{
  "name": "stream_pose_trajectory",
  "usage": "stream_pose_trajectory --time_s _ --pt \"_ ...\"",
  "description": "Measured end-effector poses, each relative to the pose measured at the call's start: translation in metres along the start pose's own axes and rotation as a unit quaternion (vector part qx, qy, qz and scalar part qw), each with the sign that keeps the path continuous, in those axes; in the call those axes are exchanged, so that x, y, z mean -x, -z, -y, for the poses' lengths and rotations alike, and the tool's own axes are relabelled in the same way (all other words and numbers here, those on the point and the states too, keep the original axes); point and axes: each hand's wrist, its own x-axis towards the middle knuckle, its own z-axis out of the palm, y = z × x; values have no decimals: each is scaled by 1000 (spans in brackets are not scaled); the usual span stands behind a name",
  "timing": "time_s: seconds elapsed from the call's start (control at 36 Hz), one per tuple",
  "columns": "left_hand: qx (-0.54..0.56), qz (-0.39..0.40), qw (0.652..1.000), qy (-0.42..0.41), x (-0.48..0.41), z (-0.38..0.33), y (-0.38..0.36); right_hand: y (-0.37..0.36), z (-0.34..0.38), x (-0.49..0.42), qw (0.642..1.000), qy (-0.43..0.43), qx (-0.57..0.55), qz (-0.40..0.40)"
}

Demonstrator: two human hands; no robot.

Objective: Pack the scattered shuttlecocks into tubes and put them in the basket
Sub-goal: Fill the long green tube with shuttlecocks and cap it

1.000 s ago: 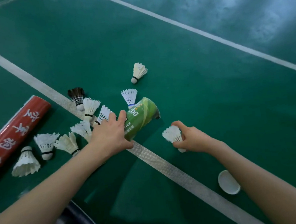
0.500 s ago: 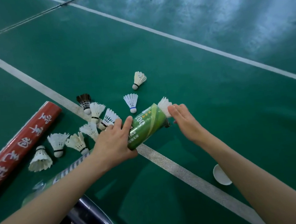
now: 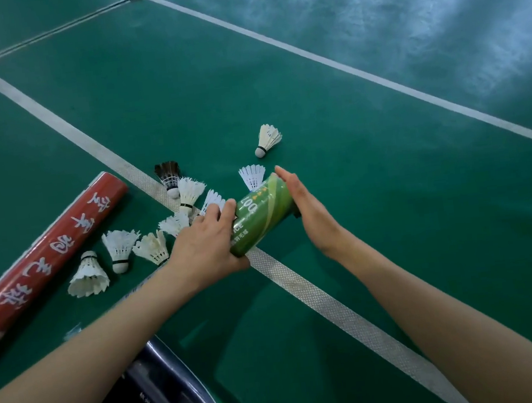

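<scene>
Left hand (image 3: 204, 244), right hand (image 3: 305, 204) on green tube (image 3: 262, 218)

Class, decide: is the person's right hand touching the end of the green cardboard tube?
Touching. The head view shows the right hand held flat against the far end of the green cardboard tube, with no floor visible between them.

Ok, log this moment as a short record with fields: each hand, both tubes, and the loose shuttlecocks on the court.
left hand: grips the green tube round its middle, tube tilted
right hand: flat, straight fingers, palm against the tube's far end
red tube: lies on the floor at the left, untouched
loose shuttlecocks: about nine, mostly clustered left of the green tube
black shuttlecock: at the cluster's far edge
lone white shuttlecock: apart, beyond the green tube
court line: runs under both hands
</scene>
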Motion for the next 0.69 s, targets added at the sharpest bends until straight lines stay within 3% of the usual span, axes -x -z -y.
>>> stream_pose_trajectory --time_s 0.11,0.22,0.33,0.5,0.58,0.69 --pt "-5 30 998 50 -12 17 0 -4 -4 -35 999 -23 -22 4" --pt "1 42 994 103 -31 43 3 -2 -15 -88 987 -18 138 -83" --pt "-15 61 989 132 -48 62 2 1 -34 -140 950 -43 307 -33" --pt "0 74 986 151 -64 77 -10 -12 -57 -172 885 -81 458 26" --pt "4 79 985 152 -68 77 -14 -13 -68 -173 872 -66 484 -14" --pt "3 85 985 152 -67 77 -17 -9 -78 -161 889 -51 445 -91"
